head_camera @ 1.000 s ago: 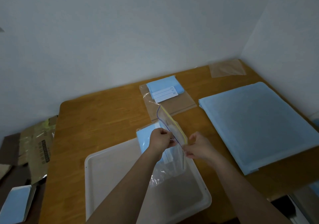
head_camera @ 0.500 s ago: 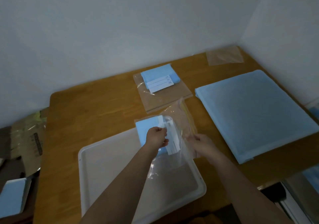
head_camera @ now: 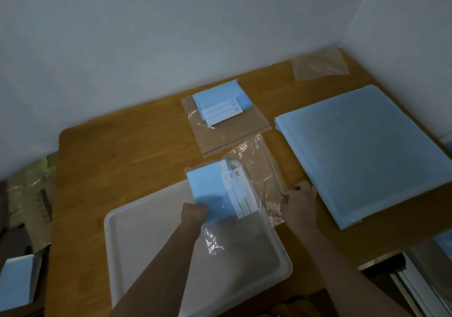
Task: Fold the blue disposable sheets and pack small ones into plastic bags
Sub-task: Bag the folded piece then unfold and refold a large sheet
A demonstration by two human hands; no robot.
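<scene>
The left hand point(head_camera: 194, 213) is curling its fingers round the near corner of a small folded blue sheet point(head_camera: 210, 192) lying inside a clear plastic bag point(head_camera: 256, 170), while the right hand point(head_camera: 302, 200) is pinching the bag's zip edge at its right side — both are holding tight. The bag is lying across the far right corner of a white tray point(head_camera: 151, 238) on the wooden table point(head_camera: 127, 143). Beyond it another bagged sheet point(head_camera: 221, 103) is resting flat, and a large blue sheet point(head_camera: 367, 150) is lying to the right — an empty bag point(head_camera: 318, 63) sitting in the far corner
</scene>
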